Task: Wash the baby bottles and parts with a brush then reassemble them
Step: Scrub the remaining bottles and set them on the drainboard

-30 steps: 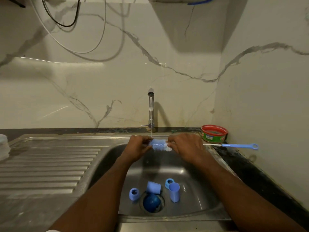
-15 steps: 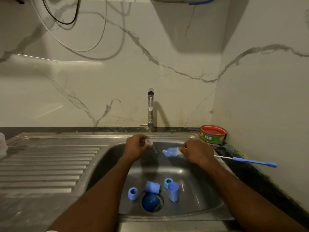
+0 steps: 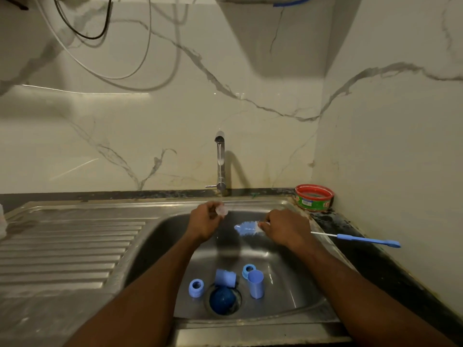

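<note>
Hands over the sink [image 3: 295, 319], one on a clear teat, one on the brush.

At frame centre the left hand [image 3: 204, 222] pinches a small clear teat [image 3: 222, 210] under the tap [image 3: 220, 161]; just right, the right hand [image 3: 284, 229] grips the bottle brush [image 3: 246, 228], bristles pointing left toward the teat, handle trailing right. Blue rings [image 3: 196, 288], caps and a cup [image 3: 256, 284] lie lower centre, around the drain.

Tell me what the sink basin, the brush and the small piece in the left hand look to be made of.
Sink basin: brushed stainless steel, by its grey sheen and soft reflections.
Brush: pale blue and white bristles, likely nylon, on a thin white stem with a matte blue plastic handle.
Small piece in the left hand: translucent, probably silicone; too small to be sure.
</note>
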`<state>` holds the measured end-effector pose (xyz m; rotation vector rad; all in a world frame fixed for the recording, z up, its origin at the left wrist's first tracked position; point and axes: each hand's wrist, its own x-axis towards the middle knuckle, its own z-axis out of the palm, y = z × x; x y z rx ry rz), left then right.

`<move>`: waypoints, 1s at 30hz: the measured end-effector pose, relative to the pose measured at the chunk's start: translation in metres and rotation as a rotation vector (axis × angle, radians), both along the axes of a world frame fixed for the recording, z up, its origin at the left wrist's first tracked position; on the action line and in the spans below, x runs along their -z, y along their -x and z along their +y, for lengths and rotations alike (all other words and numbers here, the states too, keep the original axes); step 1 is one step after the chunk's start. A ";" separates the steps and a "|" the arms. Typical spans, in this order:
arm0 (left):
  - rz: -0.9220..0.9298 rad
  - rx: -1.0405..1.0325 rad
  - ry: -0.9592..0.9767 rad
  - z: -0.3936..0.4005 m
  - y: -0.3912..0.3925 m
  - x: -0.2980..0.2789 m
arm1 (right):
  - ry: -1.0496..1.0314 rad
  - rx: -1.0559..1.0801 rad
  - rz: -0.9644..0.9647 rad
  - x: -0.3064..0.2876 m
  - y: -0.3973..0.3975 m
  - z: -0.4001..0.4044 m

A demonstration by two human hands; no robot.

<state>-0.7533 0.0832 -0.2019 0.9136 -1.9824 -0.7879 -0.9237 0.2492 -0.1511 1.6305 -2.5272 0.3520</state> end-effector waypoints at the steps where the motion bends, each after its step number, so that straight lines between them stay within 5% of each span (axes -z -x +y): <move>1: 0.044 -0.030 0.027 0.000 0.002 -0.003 | 0.014 0.003 0.010 0.000 0.000 0.001; 13: 0.027 -0.142 0.138 0.001 -0.004 -0.011 | 0.004 0.024 -0.005 -0.003 -0.004 0.003; 19: -0.392 -0.050 0.224 0.002 -0.002 0.000 | -0.001 0.010 0.032 -0.005 -0.006 0.007; 30: -0.546 -0.072 0.283 0.012 -0.013 -0.022 | -0.097 -0.021 0.096 -0.009 -0.030 0.012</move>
